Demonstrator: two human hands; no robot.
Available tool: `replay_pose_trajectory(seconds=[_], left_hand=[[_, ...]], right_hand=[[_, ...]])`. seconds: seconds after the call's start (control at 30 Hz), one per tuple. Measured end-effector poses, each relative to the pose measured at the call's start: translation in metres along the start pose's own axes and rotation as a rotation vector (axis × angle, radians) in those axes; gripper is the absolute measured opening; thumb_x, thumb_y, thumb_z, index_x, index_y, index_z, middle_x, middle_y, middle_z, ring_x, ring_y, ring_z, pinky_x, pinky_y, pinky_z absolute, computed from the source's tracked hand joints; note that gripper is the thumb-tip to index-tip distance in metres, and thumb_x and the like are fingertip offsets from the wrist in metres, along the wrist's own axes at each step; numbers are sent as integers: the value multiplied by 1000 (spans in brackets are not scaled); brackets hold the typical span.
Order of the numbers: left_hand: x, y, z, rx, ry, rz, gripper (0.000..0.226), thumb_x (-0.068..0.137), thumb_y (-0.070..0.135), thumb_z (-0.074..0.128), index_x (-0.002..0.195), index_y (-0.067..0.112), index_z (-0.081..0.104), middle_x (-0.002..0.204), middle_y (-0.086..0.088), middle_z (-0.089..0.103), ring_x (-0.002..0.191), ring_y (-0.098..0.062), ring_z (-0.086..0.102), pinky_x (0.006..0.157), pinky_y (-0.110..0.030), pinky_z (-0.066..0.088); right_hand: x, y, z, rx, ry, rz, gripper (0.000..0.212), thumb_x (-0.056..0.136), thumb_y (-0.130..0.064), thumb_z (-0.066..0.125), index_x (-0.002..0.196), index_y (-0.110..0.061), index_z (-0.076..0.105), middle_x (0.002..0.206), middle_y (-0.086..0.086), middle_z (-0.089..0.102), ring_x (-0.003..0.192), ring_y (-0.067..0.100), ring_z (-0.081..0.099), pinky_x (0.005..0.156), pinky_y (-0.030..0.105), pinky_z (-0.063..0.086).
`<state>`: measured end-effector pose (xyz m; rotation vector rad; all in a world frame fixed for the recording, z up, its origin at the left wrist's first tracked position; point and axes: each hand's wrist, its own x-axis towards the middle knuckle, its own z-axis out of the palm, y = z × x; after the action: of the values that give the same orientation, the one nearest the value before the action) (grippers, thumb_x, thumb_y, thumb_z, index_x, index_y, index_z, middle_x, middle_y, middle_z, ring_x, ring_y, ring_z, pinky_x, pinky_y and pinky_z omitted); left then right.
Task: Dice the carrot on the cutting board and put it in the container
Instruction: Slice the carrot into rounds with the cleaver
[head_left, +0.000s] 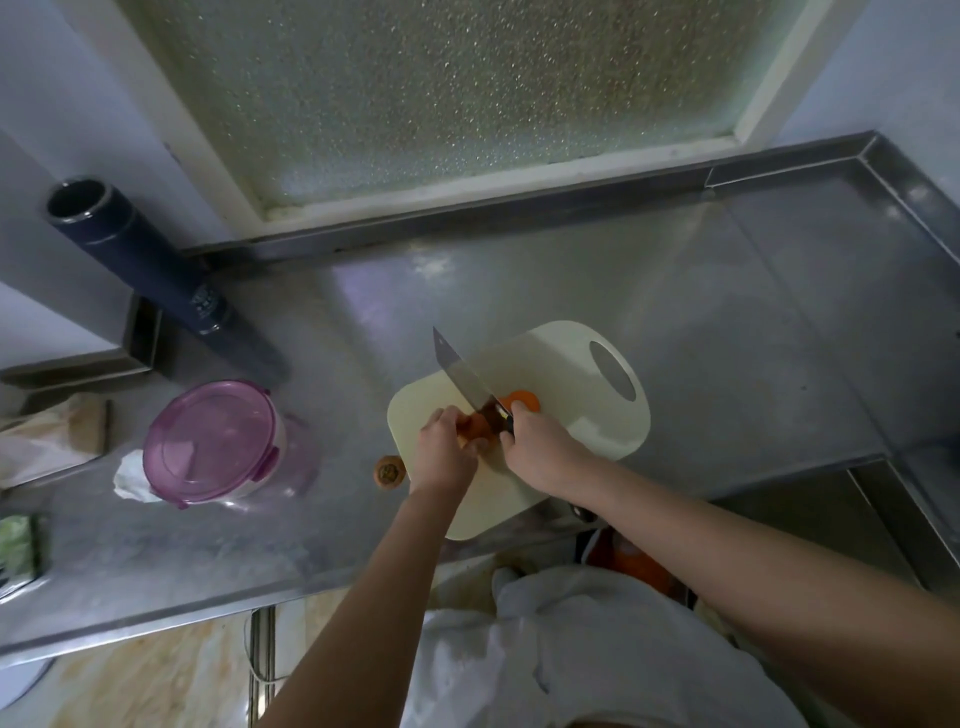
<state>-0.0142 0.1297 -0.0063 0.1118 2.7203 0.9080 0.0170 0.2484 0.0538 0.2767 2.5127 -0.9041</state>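
Note:
A cream cutting board (566, 364) lies on the steel counter. On it an orange carrot (475, 427) is held down by my left hand (447, 447), whose curled fingers grip it. My right hand (535, 441) grips the dark handle of a cleaver (462, 376); the blade points away to the upper left and lies across the carrot. A cut carrot piece (522, 400) lies just right of the blade. The round container (221, 441) with a purple clip lid on it stands at the left.
A cut-off carrot top (389, 472) lies on the counter beside the board's left edge. A dark cylinder flask (140, 260) stands at the back left. White crumpled paper (132, 478) lies by the container. The counter drops to a sink (831, 525) at the right.

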Motion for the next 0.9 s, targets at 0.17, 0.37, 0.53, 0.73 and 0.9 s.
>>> replay_pose_trajectory(seconds=[0.17, 0.37, 0.53, 0.73, 0.9], left_hand=[[-3, -3, 4, -52, -4, 1, 17, 79, 9, 67, 93, 6, 58, 95, -6, 55, 81, -18, 49, 68, -21, 32], [1, -4, 3, -48, 7, -14, 20, 80, 12, 68, 98, 6, 60, 98, -7, 58, 87, -22, 54, 71, -21, 34], [2, -4, 1, -28, 11, -25, 21, 81, 16, 68, 98, 7, 59, 96, -4, 56, 80, -13, 45, 65, -17, 27], [0, -4, 3, -33, 40, -26, 20, 80, 16, 69, 95, 8, 58, 96, -6, 60, 82, -17, 50, 65, -16, 28], [-1, -5, 3, -21, 53, -16, 19, 79, 17, 70, 90, 10, 57, 92, -5, 58, 78, -15, 47, 67, -19, 30]], right_hand=[[13, 4, 19, 25, 4, 51, 24, 97, -16, 42, 117, -5, 44, 105, 18, 61, 94, 33, 61, 68, 32, 41], [15, 10, 15, 52, -17, 44, 23, 98, -18, 42, 117, -5, 44, 103, 15, 61, 94, 30, 61, 74, 34, 46], [8, 20, 2, 89, -13, 44, 22, 98, -26, 42, 109, -8, 47, 91, 4, 53, 91, 26, 57, 76, 33, 44], [-15, 23, -5, 150, 63, -28, 28, 101, -33, 34, 93, -10, 48, 75, 0, 50, 74, 18, 52, 70, 31, 41], [-21, 22, -5, 95, 72, -50, 22, 101, -29, 35, 96, -10, 46, 71, -2, 46, 74, 19, 49, 68, 30, 36]])
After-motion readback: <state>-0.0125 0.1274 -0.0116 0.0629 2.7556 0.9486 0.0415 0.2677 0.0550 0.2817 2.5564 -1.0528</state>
